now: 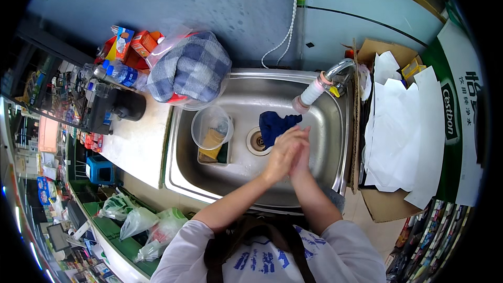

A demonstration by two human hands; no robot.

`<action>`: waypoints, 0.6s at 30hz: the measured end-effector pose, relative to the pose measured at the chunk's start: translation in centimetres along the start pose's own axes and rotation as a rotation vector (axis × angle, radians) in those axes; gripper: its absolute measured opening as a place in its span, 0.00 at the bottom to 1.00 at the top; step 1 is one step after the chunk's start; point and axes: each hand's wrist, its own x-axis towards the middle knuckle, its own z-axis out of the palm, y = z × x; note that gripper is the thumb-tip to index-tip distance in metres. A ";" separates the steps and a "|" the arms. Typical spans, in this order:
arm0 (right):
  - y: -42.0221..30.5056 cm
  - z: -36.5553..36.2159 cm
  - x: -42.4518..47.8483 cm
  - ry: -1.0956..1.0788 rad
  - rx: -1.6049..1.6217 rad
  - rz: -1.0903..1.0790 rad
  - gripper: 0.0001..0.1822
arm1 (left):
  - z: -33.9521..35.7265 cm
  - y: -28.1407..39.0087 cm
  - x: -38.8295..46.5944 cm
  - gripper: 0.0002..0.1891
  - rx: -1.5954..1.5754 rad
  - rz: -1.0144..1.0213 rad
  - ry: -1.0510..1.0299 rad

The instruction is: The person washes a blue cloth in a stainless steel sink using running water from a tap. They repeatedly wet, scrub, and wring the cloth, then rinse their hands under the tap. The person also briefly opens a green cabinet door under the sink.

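Over the steel sink basin (243, 188), my left hand (286, 147) lies across my right hand (301, 161), the two pressed together. A crumpled dark blue cloth (273, 125) shows just beyond my fingers and partly covers the drain (256, 141). Whether any of it is gripped between my palms is hidden. Above the cloth hangs the ribbed white hose of the faucet (312, 92), with pink rings at its ends. I cannot make out any water running from it.
Left in the basin, a clear plastic tub (202, 120) overlaps a container with a yellow sponge (210, 143). A checkered towel (192, 67) sits at the sink's back-left corner. A cardboard box (355, 125) stands close on the right. A black container (127, 104) is on the left counter (137, 153).
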 end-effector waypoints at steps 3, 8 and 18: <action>0.0 -2.1 0.8 0.126 -0.358 -0.271 0.19 | 2.7 -2.0 0.1 0.18 0.174 0.159 0.078; 2.6 -0.7 -1.8 0.201 -0.640 -0.232 0.30 | 0.8 -3.8 2.1 0.30 0.180 -0.061 -0.076; -2.1 0.1 -1.2 0.200 -0.782 -0.268 0.36 | 5.3 -1.8 0.5 0.36 -0.272 -0.035 -0.060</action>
